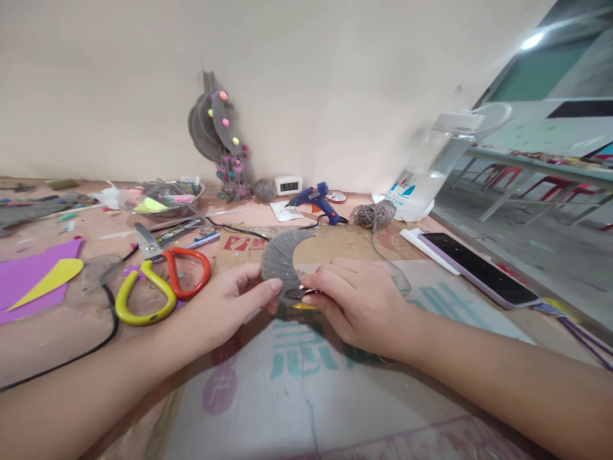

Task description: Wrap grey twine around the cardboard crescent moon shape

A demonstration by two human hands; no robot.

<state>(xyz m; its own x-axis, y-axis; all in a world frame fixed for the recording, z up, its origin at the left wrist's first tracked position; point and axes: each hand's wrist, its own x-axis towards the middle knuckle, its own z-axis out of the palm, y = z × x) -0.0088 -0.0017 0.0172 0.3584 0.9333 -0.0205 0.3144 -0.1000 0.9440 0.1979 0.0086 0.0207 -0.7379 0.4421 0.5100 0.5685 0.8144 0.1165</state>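
A crescent wrapped in grey yarn (pixel 280 255) stands out over the board, its upper tip curving to the right. My left hand (pixel 244 291) grips its left edge between thumb and fingers. At the crescent's lower right, my right hand (pixel 347 300) pinches a small shiny dark metal piece (pixel 299 292), whose exact kind I cannot make out. Just beneath it shows a bit of yellow (pixel 305 306), mostly hidden by the crescent and my fingers. A strand of grey yarn from the loose bundle (pixel 373 214) trails down behind my right hand.
Scissors (pixel 148 275) with red and yellow handles lie left, near purple sheets (pixel 38 275). A blue glue gun (pixel 318 199), small digital clock (pixel 288 185) and water jug (pixel 426 166) stand behind. A phone (pixel 479 268) lies right. A grey pom-pom decoration (pixel 218 134) leans on the wall.
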